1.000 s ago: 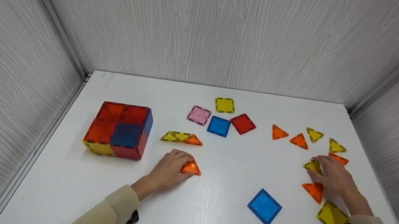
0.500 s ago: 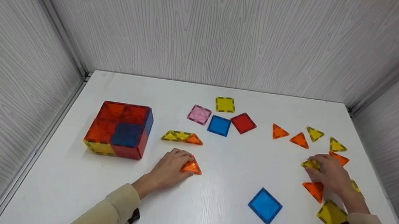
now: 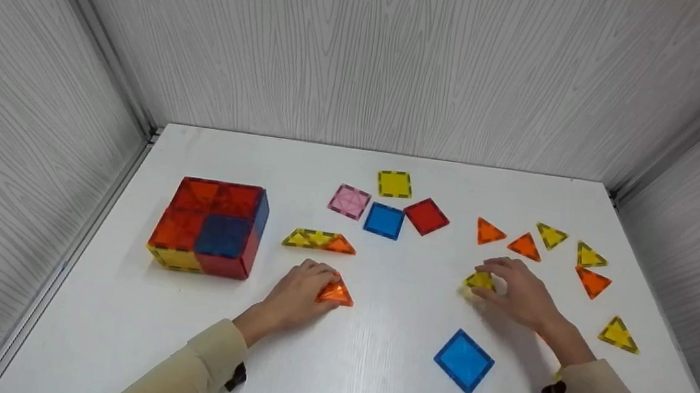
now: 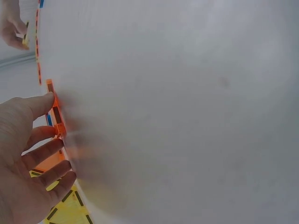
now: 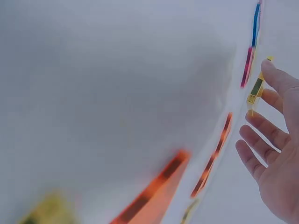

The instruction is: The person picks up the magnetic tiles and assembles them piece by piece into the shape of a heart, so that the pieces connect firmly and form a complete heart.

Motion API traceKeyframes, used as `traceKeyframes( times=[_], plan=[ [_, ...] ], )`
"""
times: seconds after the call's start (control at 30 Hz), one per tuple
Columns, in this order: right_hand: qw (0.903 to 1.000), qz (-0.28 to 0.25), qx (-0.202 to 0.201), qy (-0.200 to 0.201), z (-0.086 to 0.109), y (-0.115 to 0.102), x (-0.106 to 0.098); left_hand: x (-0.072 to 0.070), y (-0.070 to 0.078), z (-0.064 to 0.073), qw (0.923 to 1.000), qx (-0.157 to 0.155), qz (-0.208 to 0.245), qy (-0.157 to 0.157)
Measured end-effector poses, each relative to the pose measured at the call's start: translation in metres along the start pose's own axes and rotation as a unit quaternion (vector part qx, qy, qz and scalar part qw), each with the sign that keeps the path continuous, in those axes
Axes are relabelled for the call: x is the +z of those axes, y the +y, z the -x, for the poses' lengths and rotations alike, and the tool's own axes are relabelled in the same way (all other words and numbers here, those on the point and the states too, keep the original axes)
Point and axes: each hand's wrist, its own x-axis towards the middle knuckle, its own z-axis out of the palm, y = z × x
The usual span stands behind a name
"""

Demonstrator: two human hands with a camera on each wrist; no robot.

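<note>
In the head view, an orange triangular tile [image 3: 338,292] is pinched in the left hand [image 3: 294,296], left of the middle of the white surface [image 3: 369,366]. A yellow triangular tile [image 3: 480,281] is grasped by the right hand [image 3: 518,292] and is held raised, right of the middle. Between the hands a wide stretch of surface is left for moving, bordered toward the front by a large blue square tile [image 3: 464,361]. Behind the left hand, near it, a trapezoid strip [image 3: 320,241] of yellow and orange triangles is laid; toward the left edge, a box of tiles [image 3: 222,234] is placed. Toward the back edge, a yellow square [image 3: 395,184], a pink square [image 3: 349,201], a blue square [image 3: 384,220] and a red square [image 3: 427,217] are grouped. Loose triangles [image 3: 525,246] are scattered toward the right edge.

In the left wrist view, the orange triangular tile is gripped between thumb and forefinger, the other fingers being held apart from it. Whether it is laid flat cannot be told.

In the right wrist view, the yellow triangular tile is pinched between thumb and fingers, off the surface. A blurred orange tile [image 5: 154,191] is seen lower down.
</note>
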Motion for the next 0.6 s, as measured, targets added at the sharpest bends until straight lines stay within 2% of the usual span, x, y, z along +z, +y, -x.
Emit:
traceKeyframes(
  times=[0.13, 0.3, 0.43, 0.6],
  plan=[
    [0.9991, 0.012, -0.025, -0.032, -0.015, -0.031, 0.014, 0.000, 0.000, -0.001, 0.9998, 0.016, -0.007, 0.005],
    [0.9946, 0.032, -0.062, -0.077, -0.032, -0.064, 0.030, 0.000, 0.000, -0.002, 0.9999, 0.015, -0.008, 0.000],
    [0.9896, 0.050, -0.090, -0.100, -0.041, -0.082, 0.043, 0.001, 0.000, -0.002, 0.9999, 0.007, -0.003, -0.007],
    [0.9851, 0.048, -0.107, -0.126, -0.048, -0.097, 0.055, 0.000, 0.001, -0.002, 0.9999, 0.006, -0.006, -0.007]
  ],
)
